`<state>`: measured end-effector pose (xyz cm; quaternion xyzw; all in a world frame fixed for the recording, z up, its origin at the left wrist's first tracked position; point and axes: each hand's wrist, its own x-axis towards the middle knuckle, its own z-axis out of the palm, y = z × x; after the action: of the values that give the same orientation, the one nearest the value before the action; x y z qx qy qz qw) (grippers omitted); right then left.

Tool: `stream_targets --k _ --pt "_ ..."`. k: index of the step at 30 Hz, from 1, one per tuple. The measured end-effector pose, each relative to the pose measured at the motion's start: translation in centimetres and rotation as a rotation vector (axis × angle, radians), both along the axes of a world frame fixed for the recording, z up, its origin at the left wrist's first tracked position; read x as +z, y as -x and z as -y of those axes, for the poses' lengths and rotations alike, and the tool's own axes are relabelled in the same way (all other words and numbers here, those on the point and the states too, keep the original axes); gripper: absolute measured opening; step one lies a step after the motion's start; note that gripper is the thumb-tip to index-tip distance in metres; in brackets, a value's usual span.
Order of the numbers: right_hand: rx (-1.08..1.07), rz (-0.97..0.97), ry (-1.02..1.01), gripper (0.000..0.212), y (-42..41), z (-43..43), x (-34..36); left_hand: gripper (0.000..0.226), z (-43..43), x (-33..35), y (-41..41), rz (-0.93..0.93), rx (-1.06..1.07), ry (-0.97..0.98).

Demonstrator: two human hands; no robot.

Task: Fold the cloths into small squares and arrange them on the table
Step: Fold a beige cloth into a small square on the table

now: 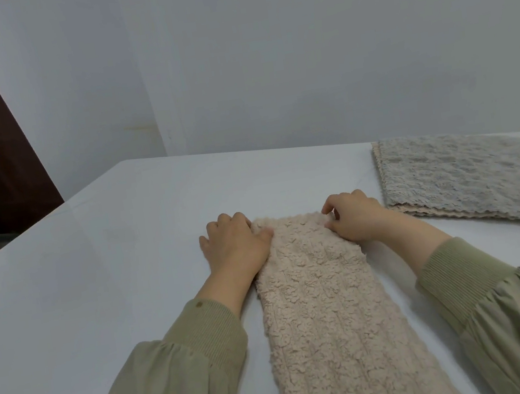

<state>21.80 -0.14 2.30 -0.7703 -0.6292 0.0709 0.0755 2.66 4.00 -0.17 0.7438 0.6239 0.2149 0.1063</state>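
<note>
**Hands at the far corners**

Left hand [236, 246] and right hand [354, 219] pinch a beige cloth [330, 305], a long strip lying between them on the table [110, 271]. Right of the right hand, apart from it, sits a flat cloth stack [473, 176].

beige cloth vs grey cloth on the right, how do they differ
Colour: the beige cloth is tan, the grey cloth pale grey.
Shape: the beige cloth is folded into a long narrow strip; the grey cloth lies broad and flat.
Handling: the left hand and right hand grip the beige cloth's far corners; the grey cloth is untouched.
Both are fluffy, scallop-edged, on the table.
</note>
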Motion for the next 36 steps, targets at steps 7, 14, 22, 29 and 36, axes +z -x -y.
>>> stream_targets --k 7,14,22,29,36 --pt "0.023 -0.166 -0.101 0.017 0.5 0.2 0.3 0.020 0.6 0.7 0.3 0.340 -0.110 0.060" --pt "-0.034 -0.533 -0.126 0.023 0.4 0.6 1.3 0.038 0.6 0.9 0.6 0.645 -0.164 0.053" --pt "-0.113 -0.169 -0.759 0.018 1.9 1.1 2.0 0.015 1.5 1.7 0.3 0.546 -0.043 -0.369" --pt "-0.105 -0.677 -0.885 0.025 3.4 2.4 1.3 0.022 3.4 2.4 0.4 0.952 -0.122 -0.247" --pt "-0.041 -0.869 -0.832 0.020 4.0 5.3 1.1 0.018 5.5 2.5 1.0 1.188 -0.176 0.123"
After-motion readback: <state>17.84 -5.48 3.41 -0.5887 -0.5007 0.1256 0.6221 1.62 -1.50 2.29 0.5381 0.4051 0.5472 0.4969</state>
